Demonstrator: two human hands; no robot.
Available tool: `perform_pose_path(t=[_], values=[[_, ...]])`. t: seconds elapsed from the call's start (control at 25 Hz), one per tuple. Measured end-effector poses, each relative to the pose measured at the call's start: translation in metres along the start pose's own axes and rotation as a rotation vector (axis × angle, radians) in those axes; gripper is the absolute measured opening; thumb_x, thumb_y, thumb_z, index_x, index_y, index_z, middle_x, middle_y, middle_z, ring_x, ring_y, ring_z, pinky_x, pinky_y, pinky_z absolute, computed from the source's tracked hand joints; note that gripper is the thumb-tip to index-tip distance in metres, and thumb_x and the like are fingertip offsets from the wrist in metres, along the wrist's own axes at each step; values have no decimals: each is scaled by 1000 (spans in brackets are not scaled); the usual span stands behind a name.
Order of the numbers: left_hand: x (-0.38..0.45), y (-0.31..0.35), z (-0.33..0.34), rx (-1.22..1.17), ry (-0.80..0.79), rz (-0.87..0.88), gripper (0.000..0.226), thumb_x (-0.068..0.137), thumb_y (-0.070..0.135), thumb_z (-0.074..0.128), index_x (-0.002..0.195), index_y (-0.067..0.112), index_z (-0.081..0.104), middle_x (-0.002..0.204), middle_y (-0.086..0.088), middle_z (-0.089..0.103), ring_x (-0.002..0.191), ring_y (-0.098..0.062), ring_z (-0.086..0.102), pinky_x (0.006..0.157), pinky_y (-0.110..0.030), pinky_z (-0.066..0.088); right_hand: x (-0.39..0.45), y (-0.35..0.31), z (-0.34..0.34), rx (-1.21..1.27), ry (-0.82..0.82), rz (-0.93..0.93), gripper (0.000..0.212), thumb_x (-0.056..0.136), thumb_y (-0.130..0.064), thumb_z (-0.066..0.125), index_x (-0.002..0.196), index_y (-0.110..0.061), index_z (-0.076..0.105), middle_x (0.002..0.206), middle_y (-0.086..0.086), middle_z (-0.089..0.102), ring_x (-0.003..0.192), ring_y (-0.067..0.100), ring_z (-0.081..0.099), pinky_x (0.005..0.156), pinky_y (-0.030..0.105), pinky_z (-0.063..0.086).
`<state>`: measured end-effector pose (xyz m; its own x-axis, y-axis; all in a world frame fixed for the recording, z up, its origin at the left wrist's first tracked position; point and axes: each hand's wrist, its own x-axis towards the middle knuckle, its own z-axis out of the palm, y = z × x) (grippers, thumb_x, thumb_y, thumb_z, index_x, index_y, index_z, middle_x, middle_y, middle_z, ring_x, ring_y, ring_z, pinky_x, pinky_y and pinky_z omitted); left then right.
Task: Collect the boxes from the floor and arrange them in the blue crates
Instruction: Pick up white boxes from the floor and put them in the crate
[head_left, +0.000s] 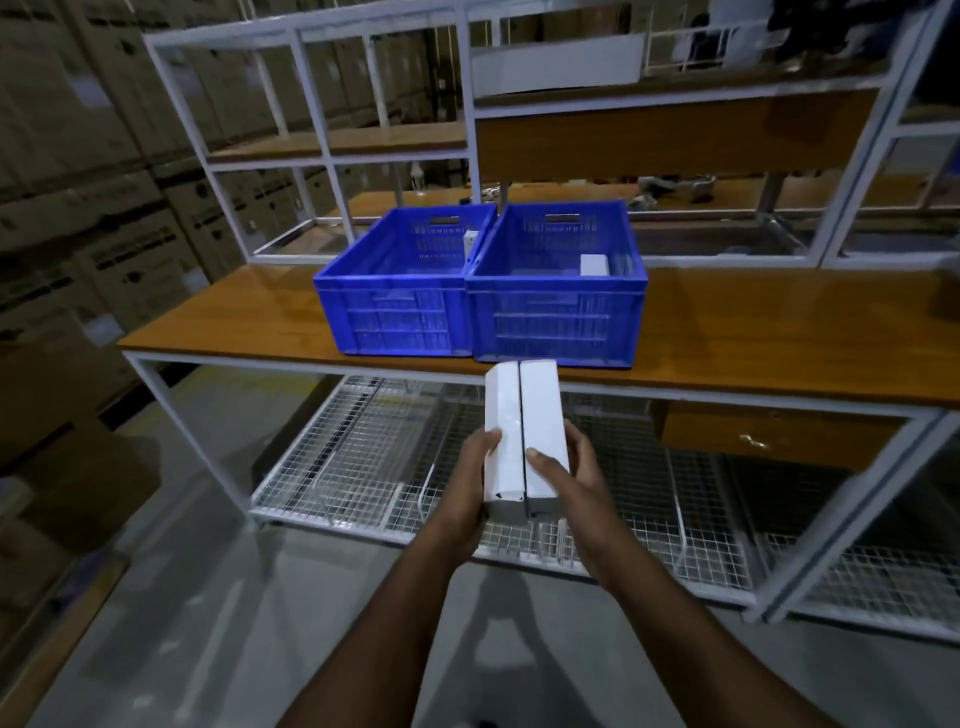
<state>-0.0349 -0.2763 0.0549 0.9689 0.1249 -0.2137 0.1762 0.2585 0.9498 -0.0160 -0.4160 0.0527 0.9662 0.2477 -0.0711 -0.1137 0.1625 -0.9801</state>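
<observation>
hands (524, 478) gripping 2 white boxes (522, 431), 2 blue crates (480, 306)

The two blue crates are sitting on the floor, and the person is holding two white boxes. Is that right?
Not quite. The head view shows the left blue crate and right blue crate sitting on the wooden table, not the floor. The rest holds: the left hand and right hand hold two white boxes.

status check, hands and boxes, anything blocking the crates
Left hand and right hand each grip a white box. Blue crates ahead on table. Nothing blocking.
</observation>
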Motion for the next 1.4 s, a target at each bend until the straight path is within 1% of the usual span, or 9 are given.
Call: perform_pose_path(t=[0.28,0.44,0.76,0.84,0.96,1.04,1.2,1.32,1.4], values=[[141,53,2,24,-179,116,68,84,44,70,142,21,43,131,-11,67,116,-31,67,99,-53,53,130,-40,-1,-52,61,-166,61,90,-26,68,143,-29,38,132,-5,57,113,12,63,88,33,56],[226,103,-3,8,-237,180,61,91,35,68,144,20,42,132,-8,67,117,-29,67,101,-52,52,215,-77,12,-140,121,-236,70,86,-38,72,146,-29,36,143,-4,50,118,9,59,93,32,54],[328,179,12,81,-206,267,52,94,46,62,140,24,50,124,-5,71,109,-26,71,90,-48,59,321,-133,16,-255,192,-317,64,93,-35,63,148,-31,30,136,-11,45,112,4,54,77,21,52],[347,185,16,132,-212,242,44,96,49,59,132,24,58,119,-6,73,106,-27,71,88,-47,60,349,-137,9,-278,208,-270,62,94,-38,60,148,-30,30,130,-12,44,111,7,53,74,21,50],[370,191,28,128,-165,106,30,98,48,54,113,25,68,110,-9,76,95,-26,74,79,-42,61,392,-140,-3,-261,205,-104,62,91,-53,57,144,-27,36,132,-6,52,111,18,57,86,39,55],[385,195,33,122,-134,26,35,98,46,56,120,21,66,110,-10,76,96,-28,73,77,-40,61,416,-141,-11,-242,175,9,68,86,-61,54,142,-25,39,136,2,55,111,23,59,94,49,53],[413,207,39,236,-31,-62,27,98,37,53,109,15,64,88,-8,72,74,-25,68,62,-30,53,446,-145,-17,-310,101,118,70,89,-59,52,145,-20,34,136,5,52,111,26,58,94,48,51],[427,195,38,455,100,-147,19,95,24,51,86,7,54,58,-6,40,48,-20,36,52,-26,29,452,-133,-18,-511,-51,233,42,98,-41,53,126,-11,44,112,5,58,90,21,58,79,37,51],[429,190,36,565,140,-184,17,94,15,49,82,5,51,58,-8,40,46,-19,34,49,-23,25,455,-127,-18,-636,-167,276,20,100,-32,52,106,-12,51,85,2,54,69,15,50,59,27,41]])
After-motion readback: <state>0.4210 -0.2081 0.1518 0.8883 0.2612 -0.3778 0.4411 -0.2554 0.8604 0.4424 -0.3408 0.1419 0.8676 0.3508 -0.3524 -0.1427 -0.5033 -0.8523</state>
